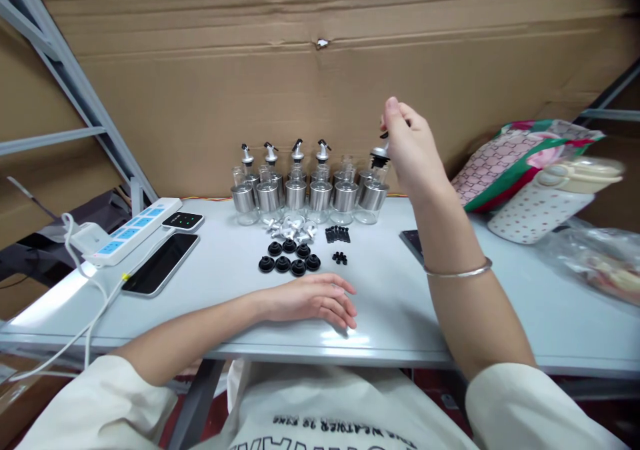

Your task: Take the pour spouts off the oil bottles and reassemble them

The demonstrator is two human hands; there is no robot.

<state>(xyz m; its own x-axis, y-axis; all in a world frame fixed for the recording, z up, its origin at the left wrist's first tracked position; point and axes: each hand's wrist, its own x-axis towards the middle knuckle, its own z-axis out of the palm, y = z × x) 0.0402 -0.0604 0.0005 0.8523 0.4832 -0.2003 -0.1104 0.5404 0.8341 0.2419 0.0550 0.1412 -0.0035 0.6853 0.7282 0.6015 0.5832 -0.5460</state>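
At the back of the bench (390,303), by the right end of two rows of glass bottles (295,198), the right hand (413,143) was clamped on the top of a pourer (380,158), its fingers curled in tight. The pourer was just left of that hand and below it, its long axis near upright, the ribbed black end downward and close above the bottles there; I couldn't tell whether it touched a neck. The left hand (317,301) was much farther from it, resting near the front edge, fingers slightly apart and holding nothing.

The bottles were clear glass with smooth, dull-gleaming metal bands round their bodies, and four in the back row wore silver-spouted pourers (297,150) with black levers. In front lay a loose heap of silvery spout parts (295,227), then, nearer the left hand, seven round black stoppers (298,268), flanged like little hats. To their right sat a row of slim black pieces (339,235) and a cluster of tiny black caps (340,258). A thin, shiny bangle (459,274) circled the right forearm, and creased brown cardboard (225,90) stood behind the bottles.
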